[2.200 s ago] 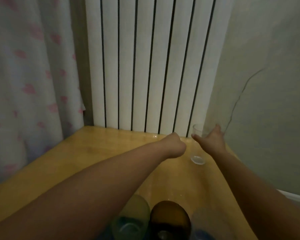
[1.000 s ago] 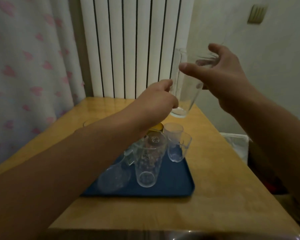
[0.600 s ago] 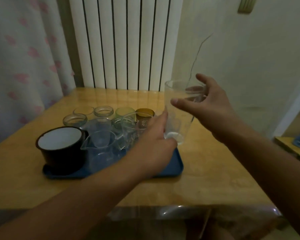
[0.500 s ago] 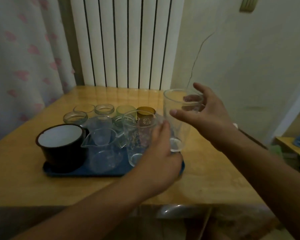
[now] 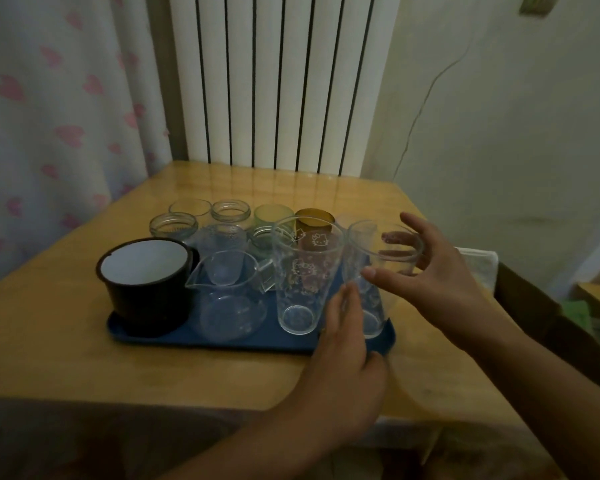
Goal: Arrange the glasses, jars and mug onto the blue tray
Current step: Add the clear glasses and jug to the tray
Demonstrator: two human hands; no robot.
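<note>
Dim room: wooden table (image 5: 66,327), white ribbed radiator (image 5: 284,81), heart-patterned curtain (image 5: 66,98), cracked pale wall (image 5: 499,133)

A wooden table (image 5: 84,341) stands against a white ribbed radiator (image 5: 281,81), a heart-patterned curtain (image 5: 59,98) hanging past its left edge and a cream wall (image 5: 516,133) past its right
</note>
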